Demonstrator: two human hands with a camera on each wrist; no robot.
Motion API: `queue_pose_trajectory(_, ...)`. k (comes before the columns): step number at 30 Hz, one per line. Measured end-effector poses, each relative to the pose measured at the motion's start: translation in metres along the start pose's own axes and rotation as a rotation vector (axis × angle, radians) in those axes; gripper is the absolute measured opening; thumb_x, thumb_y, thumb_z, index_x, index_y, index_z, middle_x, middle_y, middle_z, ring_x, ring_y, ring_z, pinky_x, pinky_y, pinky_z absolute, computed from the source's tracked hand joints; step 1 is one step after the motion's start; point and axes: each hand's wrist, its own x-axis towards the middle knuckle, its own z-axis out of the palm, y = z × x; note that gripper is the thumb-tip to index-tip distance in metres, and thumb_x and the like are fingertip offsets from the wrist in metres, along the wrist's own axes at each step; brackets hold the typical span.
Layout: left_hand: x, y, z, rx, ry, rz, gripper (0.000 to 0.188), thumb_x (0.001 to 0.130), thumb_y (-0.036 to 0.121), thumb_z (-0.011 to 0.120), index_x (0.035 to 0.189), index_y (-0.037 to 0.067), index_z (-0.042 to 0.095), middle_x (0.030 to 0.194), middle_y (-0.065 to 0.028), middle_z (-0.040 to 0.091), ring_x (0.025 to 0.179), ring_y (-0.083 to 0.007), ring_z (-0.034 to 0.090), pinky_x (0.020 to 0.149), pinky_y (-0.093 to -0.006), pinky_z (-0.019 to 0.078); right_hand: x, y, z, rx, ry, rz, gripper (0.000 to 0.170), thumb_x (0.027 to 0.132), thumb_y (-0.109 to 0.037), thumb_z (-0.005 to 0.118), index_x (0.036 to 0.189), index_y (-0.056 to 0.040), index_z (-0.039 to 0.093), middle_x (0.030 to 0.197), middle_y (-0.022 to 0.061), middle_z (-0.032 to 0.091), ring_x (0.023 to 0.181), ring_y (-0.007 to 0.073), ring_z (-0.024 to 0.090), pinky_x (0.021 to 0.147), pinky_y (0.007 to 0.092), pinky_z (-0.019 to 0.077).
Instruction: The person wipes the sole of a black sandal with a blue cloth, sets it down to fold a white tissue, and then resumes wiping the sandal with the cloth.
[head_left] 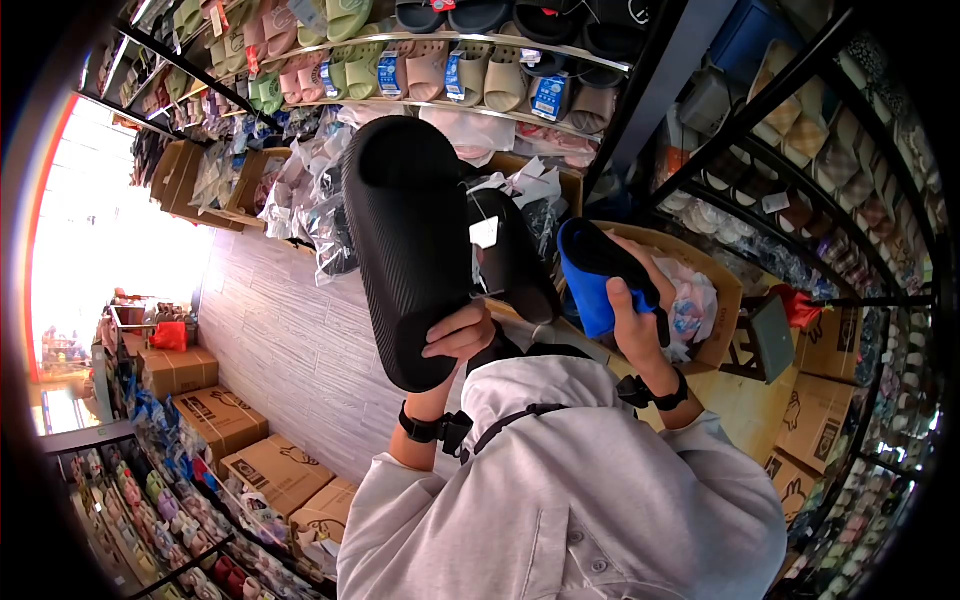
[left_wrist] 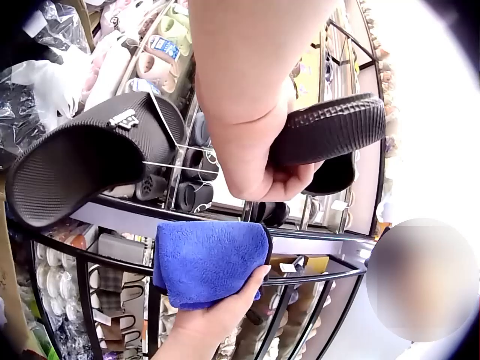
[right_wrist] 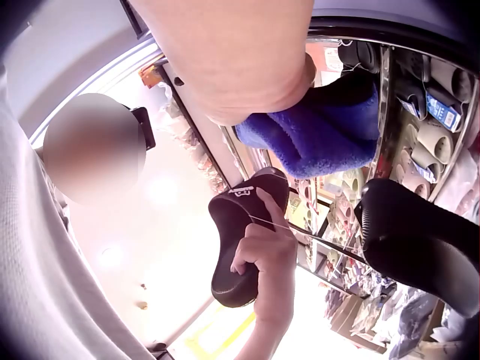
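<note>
Left hand [head_left: 458, 332]: clamping the near end of a black slipper [head_left: 408, 245], fingers curling over its edge; this is holding the slipper raised in front of the body.
Right hand [head_left: 636, 322]: pinching a folded blue cloth [head_left: 590, 298], the thumb lying on its face; the cloth is staying apart from the held slipper, out to its right.
Slipper face: showing its broad ridged side, probably the sole, to the head view, while the right wrist view is catching a strap with a white mark [right_wrist: 241, 191].
Second slipper [head_left: 527, 270]: hanging between the hands, joined to the first by a thin string [right_wrist: 268, 223], with a white tag [head_left: 484, 233] dangling there.
Handling well: wiping seems to be the work in hand; a firm hold at the end would be leaving most of the ridged face free, and a flat fold, following the grooves, would be reaching deeper than a bunched one.
Watch for: the string or tag snagging the cloth, or the loose slipper swinging into the way.
Beyond: an opened carton [head_left: 728, 312] is standing below the right hand; bagged goods [head_left: 322, 205] and shelves of slippers [head_left: 505, 78] are lining the far side.
</note>
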Motion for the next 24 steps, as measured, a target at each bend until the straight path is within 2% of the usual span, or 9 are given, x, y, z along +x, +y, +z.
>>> queue_pose_trajectory(3, 0.001, 0.006, -0.024, -0.159, -0.217, -0.203, 0.052, 0.107, 0.032, 0.041, 0.156, 0.017, 0.030, 0.065, -0.0109, 0.066, 0.045, -0.0180, 0.065, 0.037, -0.0219, 0.0394, 0.000, 0.000, 0.001, 0.000, -0.013, 0.026, 0.040, 0.091, -0.018, 0.066, 0.122, 0.0072, 0.063, 0.111, 0.0163, 0.068, 0.100, 0.0228, 0.065, 0.090, 0.0318, 0.0491)
queue_pose_trajectory(11, 0.003, 0.008, -0.010, -0.173, -0.150, -0.238, 0.043, 0.107, 0.032, 0.038, 0.131, -0.003, 0.045, 0.061, -0.0141, 0.063, 0.045, -0.0185, 0.064, 0.035, -0.0224, 0.0390, 0.000, 0.002, 0.001, 0.007, -0.050, 0.010, 0.038, 0.090, -0.012, 0.066, 0.122, 0.0068, 0.062, 0.115, 0.0174, 0.069, 0.104, 0.0243, 0.066, 0.092, 0.0325, 0.0494)
queue_pose_trajectory(13, -0.004, 0.012, -0.010, -0.069, -0.094, -0.177, 0.048, 0.107, 0.037, 0.037, 0.130, -0.005, 0.040, 0.057, -0.0066, 0.059, 0.042, -0.0156, 0.061, 0.035, -0.0201, 0.0331, 0.000, 0.003, 0.001, 0.014, -0.049, 0.002, 0.038, 0.089, -0.011, 0.066, 0.122, 0.0067, 0.062, 0.115, 0.0174, 0.069, 0.104, 0.0244, 0.067, 0.093, 0.0325, 0.0495)
queue_pose_trajectory(17, -0.006, 0.017, -0.006, -0.032, -0.084, -0.164, 0.049, 0.106, 0.036, 0.038, 0.128, -0.008, 0.040, 0.056, -0.0041, 0.055, 0.039, -0.0140, 0.055, 0.036, -0.0203, 0.0296, -0.001, 0.003, 0.000, -0.006, -0.062, 0.026, 0.037, 0.089, -0.011, 0.066, 0.122, 0.0064, 0.063, 0.115, 0.0173, 0.069, 0.104, 0.0242, 0.067, 0.092, 0.0323, 0.0496)
queue_pose_trajectory(19, -0.008, 0.023, 0.006, 0.247, 0.208, -0.117, 0.049, 0.105, 0.035, 0.040, 0.129, -0.007, 0.041, 0.054, 0.0001, 0.050, 0.037, -0.0110, 0.049, 0.037, -0.0216, 0.0258, 0.000, 0.002, -0.001, -0.013, -0.064, 0.023, 0.037, 0.089, -0.010, 0.066, 0.122, 0.0063, 0.063, 0.115, 0.0174, 0.069, 0.104, 0.0241, 0.067, 0.092, 0.0321, 0.0496)
queue_pose_trajectory(20, -0.013, 0.018, 0.017, 0.513, 0.519, 0.016, 0.050, 0.103, 0.036, 0.042, 0.127, -0.007, 0.045, 0.052, 0.0017, 0.043, 0.036, -0.0098, 0.043, 0.039, -0.0248, 0.0236, 0.000, 0.002, -0.001, -0.008, -0.071, 0.038, 0.037, 0.090, -0.011, 0.066, 0.122, 0.0060, 0.063, 0.115, 0.0164, 0.069, 0.104, 0.0234, 0.067, 0.092, 0.0318, 0.0495)
queue_pose_trajectory(21, -0.007, 0.017, 0.017, 0.610, 0.558, 0.105, 0.050, 0.103, 0.040, 0.043, 0.121, -0.005, 0.055, 0.061, -0.0023, 0.055, 0.044, -0.0121, 0.053, 0.042, -0.0245, 0.0364, 0.001, 0.000, 0.000, -0.003, -0.078, 0.052, 0.036, 0.091, -0.013, 0.065, 0.122, 0.0057, 0.063, 0.115, 0.0155, 0.069, 0.104, 0.0228, 0.067, 0.092, 0.0315, 0.0494)
queue_pose_trajectory(23, 0.007, 0.006, 0.020, 0.921, 1.085, 0.439, 0.049, 0.104, 0.044, 0.042, 0.114, 0.000, 0.062, 0.070, -0.0033, 0.064, 0.050, -0.0109, 0.058, 0.049, -0.0208, 0.0452, 0.002, -0.006, 0.001, 0.062, -0.073, 0.147, 0.037, 0.093, -0.017, 0.065, 0.122, 0.0052, 0.063, 0.114, 0.0141, 0.069, 0.104, 0.0218, 0.066, 0.093, 0.0314, 0.0496)
queue_pose_trajectory(24, 0.015, 0.003, 0.025, 0.949, 1.105, 0.485, 0.051, 0.103, 0.048, 0.043, 0.107, 0.003, 0.066, 0.081, -0.0048, 0.070, 0.061, -0.0126, 0.064, 0.057, -0.0231, 0.0520, 0.002, -0.008, 0.002, 0.125, -0.069, 0.241, 0.038, 0.095, -0.021, 0.065, 0.122, 0.0047, 0.064, 0.114, 0.0127, 0.070, 0.104, 0.0208, 0.066, 0.093, 0.0313, 0.0497)
